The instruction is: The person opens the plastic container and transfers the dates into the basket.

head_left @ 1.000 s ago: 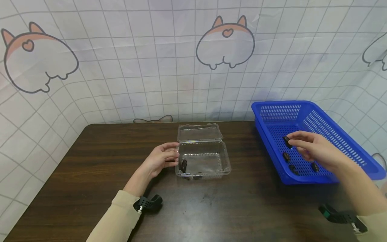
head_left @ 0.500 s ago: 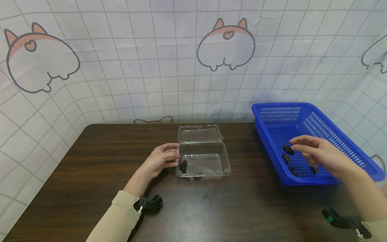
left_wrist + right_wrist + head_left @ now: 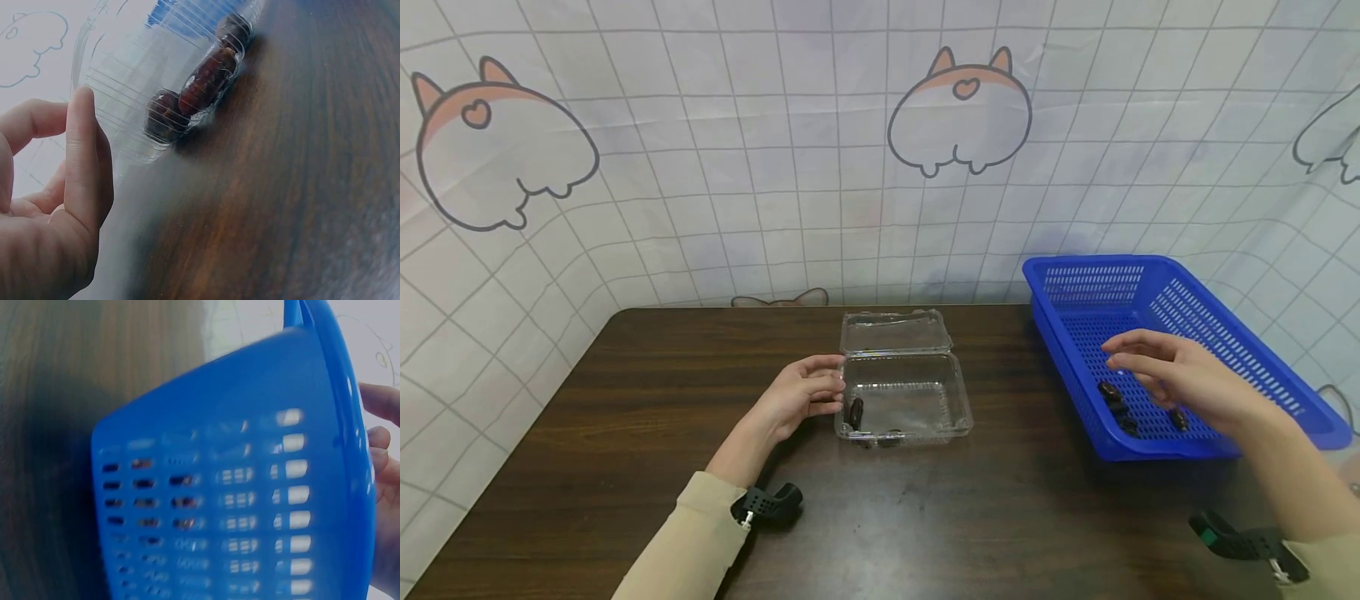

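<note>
A clear plastic clamshell box stands on the table with its lid folded back. My left hand holds its left side, fingertips at the rim; in the left wrist view the thumb and finger come together there. Dark brown dates lie along the box's near side, seen through its wall. My right hand hovers over the blue plastic basket, fingers loosely bent, with no date showing between them. Below the fingers lie several dates. In the right wrist view the basket wall partly hides that hand.
The basket stands at the right of the dark wooden table, overlapping its edge in the head view. A white gridded cloth with cartoon prints hangs behind. Brown tabletop lies between box and basket.
The date that my right fingers held has dropped into the basket beside the others. My right hand dipped, then shifted slightly left. The left hand and the box have stayed put.
</note>
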A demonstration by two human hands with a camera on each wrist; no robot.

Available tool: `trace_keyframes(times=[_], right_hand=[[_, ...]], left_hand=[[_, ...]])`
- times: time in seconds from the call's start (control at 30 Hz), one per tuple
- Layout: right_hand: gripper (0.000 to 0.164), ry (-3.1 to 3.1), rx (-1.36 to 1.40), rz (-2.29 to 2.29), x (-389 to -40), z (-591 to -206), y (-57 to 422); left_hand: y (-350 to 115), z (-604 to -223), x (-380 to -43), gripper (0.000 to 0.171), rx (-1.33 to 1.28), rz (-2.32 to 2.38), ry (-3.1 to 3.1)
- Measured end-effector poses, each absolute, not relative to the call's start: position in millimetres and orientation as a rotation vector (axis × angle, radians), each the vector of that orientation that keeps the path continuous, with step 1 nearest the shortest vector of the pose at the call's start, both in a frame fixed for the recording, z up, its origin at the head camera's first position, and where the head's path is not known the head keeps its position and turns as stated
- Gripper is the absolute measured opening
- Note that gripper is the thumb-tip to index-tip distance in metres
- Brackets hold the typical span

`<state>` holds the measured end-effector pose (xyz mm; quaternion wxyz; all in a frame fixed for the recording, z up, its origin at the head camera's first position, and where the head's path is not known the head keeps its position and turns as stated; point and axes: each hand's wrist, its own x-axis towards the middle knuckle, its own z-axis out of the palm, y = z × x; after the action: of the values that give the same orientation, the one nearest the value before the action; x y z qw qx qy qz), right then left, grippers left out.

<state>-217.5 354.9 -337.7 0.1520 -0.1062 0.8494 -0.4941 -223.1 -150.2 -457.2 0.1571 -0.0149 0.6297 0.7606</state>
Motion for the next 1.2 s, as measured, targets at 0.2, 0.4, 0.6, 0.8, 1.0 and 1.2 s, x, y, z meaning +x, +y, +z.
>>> trace_keyframes(times=[0.2,0.4,0.6,0.8,1.0,1.2], right_hand=[[0.032,2.472,-0.428,-1.353,-221.0,-329.4,334.4],[0.036,2.461,-0.49,-1.315,-223.8,-324.7,309.4],[0.031,2.443,-0.563,-1.253,-228.4,-326.1,285.4],[0.031,2.39,-0.592,-1.231,-232.2,-332.7,265.0],[0.029,2.336,-0.623,-1.196,-235.6,-339.0,246.0],[0.027,2.279,-0.682,-1.19,-240.2,-345.2,223.8]], left_hand=[[-150.1,-459.0,-223.8,0.05,-0.049,2.18,1.804],[-149.8,-460.3,-224.7,0.051,-0.051,2.181,1.808],[-150.2,-460.1,-224.2,0.05,-0.047,2.176,1.814],[-149.6,-459.0,-224.0,0.051,-0.049,2.174,1.81],[-149.2,-459.5,-223.9,0.051,-0.057,2.183,1.799],[-148.7,-459.6,-224.5,0.051,-0.054,2.185,1.8]])
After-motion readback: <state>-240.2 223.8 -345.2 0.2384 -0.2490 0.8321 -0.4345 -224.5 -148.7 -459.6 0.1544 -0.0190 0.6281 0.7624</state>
